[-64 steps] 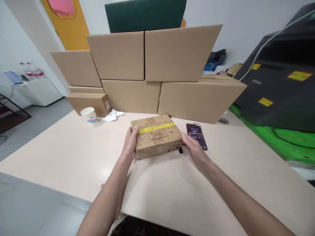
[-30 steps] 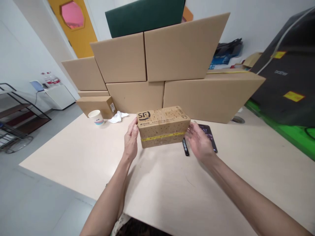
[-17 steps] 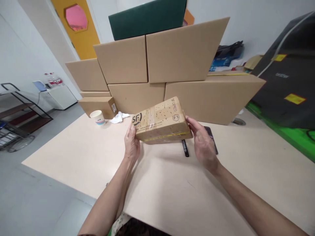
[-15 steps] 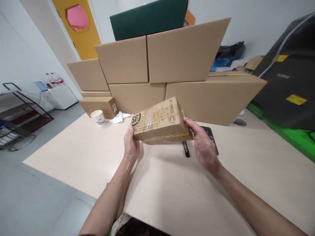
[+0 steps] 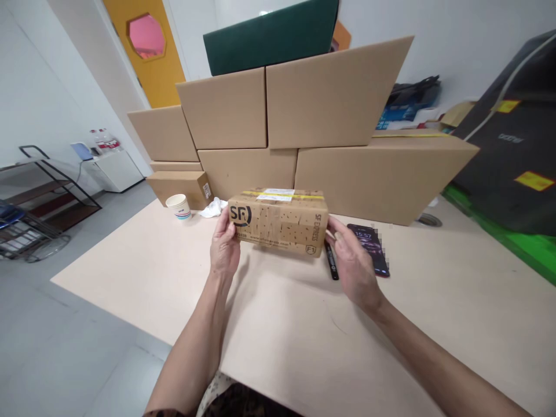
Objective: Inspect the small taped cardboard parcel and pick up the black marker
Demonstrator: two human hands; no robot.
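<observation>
Between my two hands is a small brown cardboard box (image 5: 278,226) with black "SF" and "SF EXPRESS" print, raised over the table (image 5: 282,324). Yellow tape and a white label (image 5: 276,195) show on its upper face. My left hand (image 5: 225,243) grips the left end, thumb on the printed side. At the right end my right hand (image 5: 354,260) holds the box with its fingers. A black marker (image 5: 332,263) lies on the table just left of my right hand. Behind that hand lies a phone (image 5: 369,249) with a lit screen.
Large cardboard boxes (image 5: 321,98) are stacked across the back, with a dark green box (image 5: 273,37) on top. A smaller carton (image 5: 178,188), a paper cup (image 5: 179,207) and crumpled tissue (image 5: 214,207) stand at back left. A black case (image 5: 516,127) is at right.
The box has been turned between my hands: its printed side now faces me and the taped, labelled face is on top. The phone shows more, its screen lit.
</observation>
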